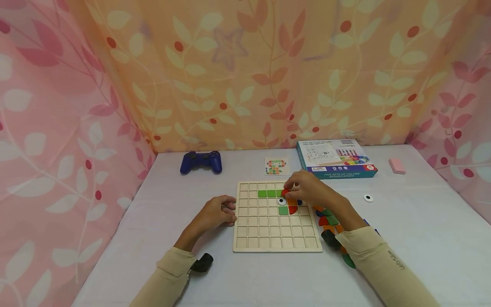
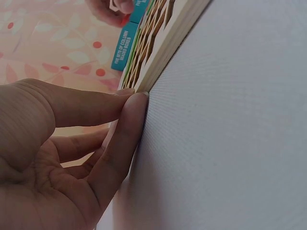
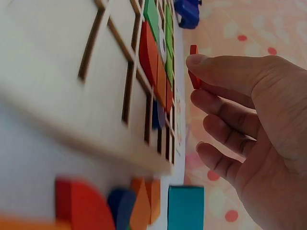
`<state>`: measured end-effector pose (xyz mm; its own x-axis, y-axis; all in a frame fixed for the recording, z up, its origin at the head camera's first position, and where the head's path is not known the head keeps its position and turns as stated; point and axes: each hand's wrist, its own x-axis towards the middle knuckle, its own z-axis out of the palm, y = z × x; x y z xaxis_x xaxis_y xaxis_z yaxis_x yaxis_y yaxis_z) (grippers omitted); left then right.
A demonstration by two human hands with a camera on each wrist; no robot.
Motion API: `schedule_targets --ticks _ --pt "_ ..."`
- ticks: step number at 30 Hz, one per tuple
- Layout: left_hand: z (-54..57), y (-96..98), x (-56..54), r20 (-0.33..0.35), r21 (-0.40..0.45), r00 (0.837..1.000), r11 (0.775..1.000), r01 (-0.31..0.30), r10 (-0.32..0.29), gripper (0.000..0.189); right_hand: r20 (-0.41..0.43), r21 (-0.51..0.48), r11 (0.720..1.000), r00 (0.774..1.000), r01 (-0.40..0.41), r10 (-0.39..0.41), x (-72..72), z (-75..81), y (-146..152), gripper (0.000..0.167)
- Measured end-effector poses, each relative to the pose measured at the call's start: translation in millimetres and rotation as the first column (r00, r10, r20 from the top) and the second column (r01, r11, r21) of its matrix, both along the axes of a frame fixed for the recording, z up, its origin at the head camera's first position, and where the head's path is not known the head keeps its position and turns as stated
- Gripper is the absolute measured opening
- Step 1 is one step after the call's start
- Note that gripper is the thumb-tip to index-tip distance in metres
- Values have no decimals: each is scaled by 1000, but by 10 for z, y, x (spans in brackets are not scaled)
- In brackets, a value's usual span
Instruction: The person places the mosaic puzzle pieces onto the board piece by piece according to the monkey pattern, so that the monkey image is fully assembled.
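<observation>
My right hand point(image 1: 308, 187) pinches a small red tile point(image 3: 194, 79) between thumb and forefinger, over the upper right part of a square wooden grid board point(image 1: 264, 244). At the board's left edge, the fingertips and thumb of my left hand point(image 1: 216, 213) grip the rim. On the board, several green tiles point(image 1: 271, 194) lie in a row. Below them sit a white eye tile point(image 1: 281, 201), an orange tile point(image 3: 160, 86), a lighter green tile point(image 1: 283, 210) and a rounded red tile point(image 1: 293, 209). A blue tile point(image 3: 157, 115) stands beside the orange one, partly covered by my right hand in the head view.
Loose coloured tiles point(image 1: 331, 220) lie in a pile right of the board, partly under my right forearm. A second eye tile point(image 1: 368, 198) and a pink block point(image 1: 397, 166) lie farther right. Behind the board are a pattern card point(image 1: 276, 166), a teal box point(image 1: 337, 158) and a blue game controller point(image 1: 201, 162).
</observation>
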<state>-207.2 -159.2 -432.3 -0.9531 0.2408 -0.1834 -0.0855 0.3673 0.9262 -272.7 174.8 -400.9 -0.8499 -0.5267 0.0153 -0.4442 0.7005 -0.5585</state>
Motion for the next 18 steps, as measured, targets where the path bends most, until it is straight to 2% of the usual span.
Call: schedule_targets --ticks 13,18 --pt "15 4 19 9 -2 1000 1000 -17 17 56 -22 46 997 997 -68 69 -90 -25 -494 20" --pt "14 13 13 9 -4 1000 1000 -17 17 56 -56 55 993 993 -104 107 -119 -36 -660 19"
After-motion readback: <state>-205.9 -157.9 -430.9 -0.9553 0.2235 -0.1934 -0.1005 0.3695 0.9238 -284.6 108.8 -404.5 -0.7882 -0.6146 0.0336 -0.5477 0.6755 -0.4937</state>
